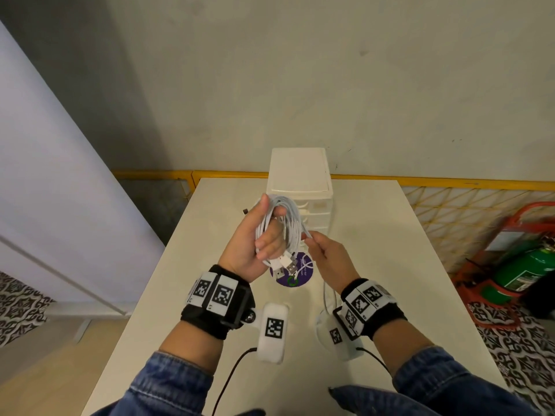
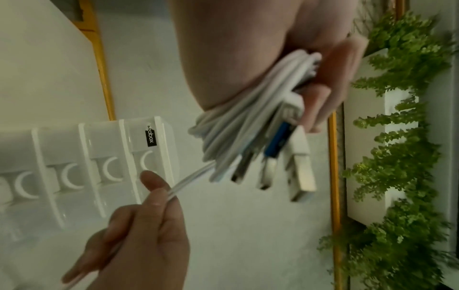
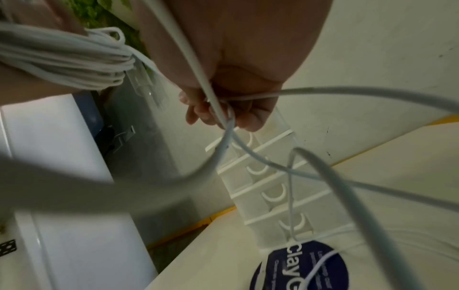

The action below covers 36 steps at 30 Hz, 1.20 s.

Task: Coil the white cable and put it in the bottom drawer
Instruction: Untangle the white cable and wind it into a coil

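My left hand (image 1: 258, 235) is raised over the table and grips a bundle of white cable (image 1: 282, 226) looped round its palm and fingers; several USB plugs (image 1: 285, 265) hang from the bundle's lower end. In the left wrist view the loops (image 2: 248, 117) lie under the thumb. My right hand (image 1: 327, 253) pinches a loose strand (image 3: 213, 102) just right of the bundle, and slack cable (image 1: 327, 295) trails down from it to the table. The white drawer unit (image 1: 303, 187) stands behind both hands with all its drawers closed; the bottom drawer (image 3: 295, 225) sits at table level.
A round purple sticker (image 1: 292, 271) lies on the white table (image 1: 405, 265) under my hands. A yellow rail and mesh fence (image 1: 450, 211) run behind the table. A green cylinder in a red frame (image 1: 519, 265) stands on the floor to the right.
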### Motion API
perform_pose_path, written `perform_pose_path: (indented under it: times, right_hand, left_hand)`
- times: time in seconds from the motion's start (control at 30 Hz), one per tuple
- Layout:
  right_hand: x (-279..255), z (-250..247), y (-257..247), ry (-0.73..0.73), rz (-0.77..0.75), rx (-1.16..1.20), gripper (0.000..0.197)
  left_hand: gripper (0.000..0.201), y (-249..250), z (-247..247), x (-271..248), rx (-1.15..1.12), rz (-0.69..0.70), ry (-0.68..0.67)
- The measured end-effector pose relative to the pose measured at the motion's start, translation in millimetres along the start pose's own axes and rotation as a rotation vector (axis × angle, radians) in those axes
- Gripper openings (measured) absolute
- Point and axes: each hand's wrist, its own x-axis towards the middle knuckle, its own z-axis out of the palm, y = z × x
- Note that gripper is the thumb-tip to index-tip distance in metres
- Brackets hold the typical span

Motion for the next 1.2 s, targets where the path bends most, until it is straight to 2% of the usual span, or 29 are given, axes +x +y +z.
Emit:
perform_pose_path:
  times: [0.17, 0.3, 0.43, 0.6, 0.7, 0.77, 0.83, 0.93, 1.0, 1.13, 1.2]
  right_hand:
    - [-5, 9, -4, -0.086, 0.036, -0.131, 0.024]
    - [-14, 22, 0, -0.177, 0.09, -0.193, 0.033]
    - [-27, 36, -1, -0.309, 0.081, -0.206, 0.023]
    - [-32, 41, -2, -0.4, 0.051, -0.206, 0.023]
    - [-34, 42, -3, -0.42, 0.035, -0.235, 0.023]
    - [-35, 43, -4, -0.43, 0.03, -0.247, 0.024]
    - [-36, 44, -4, -0.441, 0.04, -0.245, 0.024]
    - [-35, 46, -4, -0.452, 0.039, -0.258, 0.024]
    - [-35, 48, -3, -0.45, 0.03, -0.273, 0.024]
    - [-38, 53, 1, -0.471, 0.07, -0.279, 0.022]
    - [-42, 53, 0, -0.494, 0.073, -0.292, 0.024]
  left_hand:
    - [0.034, -3, 5, -2, 0.075, 0.022, 0.131]
    - [0.024, 2, 13, -3, 0.032, 0.011, 0.061]
    - [0.029, 12, 24, -4, 0.009, 0.027, 0.022]
    - [0.035, 10, 16, -3, -0.048, 0.051, 0.034]
    - [0.016, 11, 11, -3, -0.185, 0.042, 0.044]
    - [0.035, 13, 10, -4, -0.265, 0.025, 0.005]
    - [0.051, 13, 13, -3, -0.274, 0.027, 0.035]
    - [0.063, 12, 14, -1, -0.25, 0.066, 0.042]
    - [0.057, 14, 12, -2, -0.231, 0.094, 0.04]
    - [0.014, 16, 11, -2, -0.248, 0.097, -0.002]
    - [0.017, 17, 9, -1, -0.229, 0.142, 0.007]
